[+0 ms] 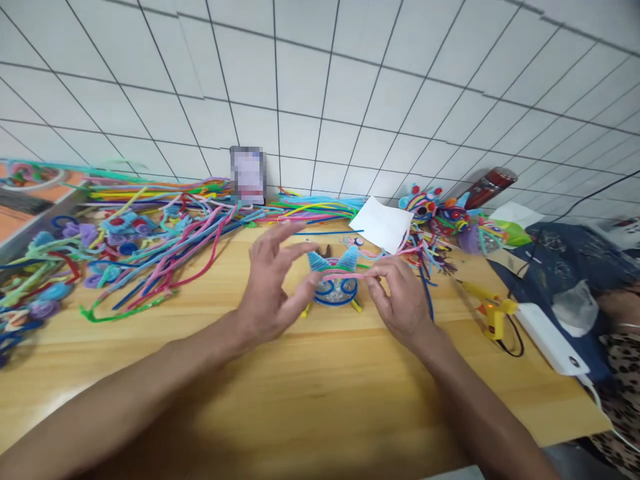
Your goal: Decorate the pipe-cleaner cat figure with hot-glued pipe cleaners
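A small pipe-cleaner animal figure (pixel 334 291) with blue pointed ears, blue curls on a clear body and yellow feet is on the table between my hands. Across its front runs a pink pipe cleaner (pixel 345 275). My right hand (pixel 400 297) pinches the right end of that pipe cleaner between thumb and fingers. On the other side, my left hand (pixel 273 283) has its fingers spread, the thumb tip close to the pipe cleaner's left end. Whether the thumb touches it I cannot tell.
Loose pipe cleaners (pixel 185 240) lie in heaps at the left and along the wall. A phone (pixel 249 175) leans there, near white paper (pixel 383 223). Finished colourful figures (pixel 435 212), a yellow glue gun (pixel 493 313) and a white power strip (pixel 553 340) are at right, beside another person (pixel 623 353).
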`<control>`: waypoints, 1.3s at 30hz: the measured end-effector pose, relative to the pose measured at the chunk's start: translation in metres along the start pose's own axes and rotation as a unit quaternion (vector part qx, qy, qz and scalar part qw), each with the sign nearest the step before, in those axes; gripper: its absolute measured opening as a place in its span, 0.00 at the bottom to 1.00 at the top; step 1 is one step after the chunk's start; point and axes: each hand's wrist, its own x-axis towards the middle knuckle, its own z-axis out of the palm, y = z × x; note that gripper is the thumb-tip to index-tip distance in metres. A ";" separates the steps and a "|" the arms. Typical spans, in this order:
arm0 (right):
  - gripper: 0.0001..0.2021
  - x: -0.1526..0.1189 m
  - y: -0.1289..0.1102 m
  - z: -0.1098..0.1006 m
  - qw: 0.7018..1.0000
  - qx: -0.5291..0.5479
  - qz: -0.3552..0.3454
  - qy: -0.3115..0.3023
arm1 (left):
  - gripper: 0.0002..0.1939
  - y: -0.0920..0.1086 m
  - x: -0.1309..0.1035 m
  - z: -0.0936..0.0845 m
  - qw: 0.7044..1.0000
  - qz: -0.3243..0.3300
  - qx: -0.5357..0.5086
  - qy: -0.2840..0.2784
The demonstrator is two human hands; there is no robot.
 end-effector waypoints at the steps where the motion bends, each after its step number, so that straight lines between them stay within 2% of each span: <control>1: 0.06 0.000 -0.005 -0.004 1.000 -0.003 -0.011 -0.006 | 0.17 0.012 0.004 -0.004 0.999 0.030 0.028 -0.033; 4: 0.06 -0.001 -0.024 -0.016 0.999 -0.009 -0.031 -0.027 | 0.11 0.042 0.006 -0.002 0.987 0.079 0.053 -0.133; 6: 0.06 -0.003 -0.035 -0.022 0.999 -0.012 -0.038 -0.031 | 0.06 0.054 0.003 0.004 0.983 0.076 0.052 -0.162; 12: 0.05 -0.016 -0.055 -0.040 0.999 -0.025 -0.028 -0.002 | 0.07 0.072 -0.009 0.010 0.985 0.079 0.031 -0.150; 17: 0.04 -0.030 -0.064 -0.048 0.998 0.058 0.028 0.012 | 0.08 0.085 -0.017 0.008 0.990 0.076 -0.005 -0.120; 22: 0.04 -0.040 -0.070 -0.049 0.986 0.143 0.075 0.028 | 0.08 0.091 -0.024 0.007 0.990 0.055 -0.037 -0.124; 26: 0.04 -0.046 -0.077 -0.049 0.982 0.155 0.096 0.051 | 0.07 0.093 -0.030 0.008 0.988 0.041 -0.050 -0.140; 33: 0.08 -0.059 -0.095 -0.052 0.993 0.078 0.046 0.077 | 0.08 0.090 -0.047 0.012 0.985 0.049 -0.057 -0.155; 37: 0.09 -0.066 -0.106 -0.048 0.997 -0.003 0.012 0.071 | 0.09 0.088 -0.057 0.019 0.983 0.014 -0.071 -0.168; 39: 0.11 -0.069 -0.104 -0.047 0.998 -0.007 0.026 0.059 | 0.09 0.089 -0.060 0.023 0.979 -0.008 -0.100 -0.177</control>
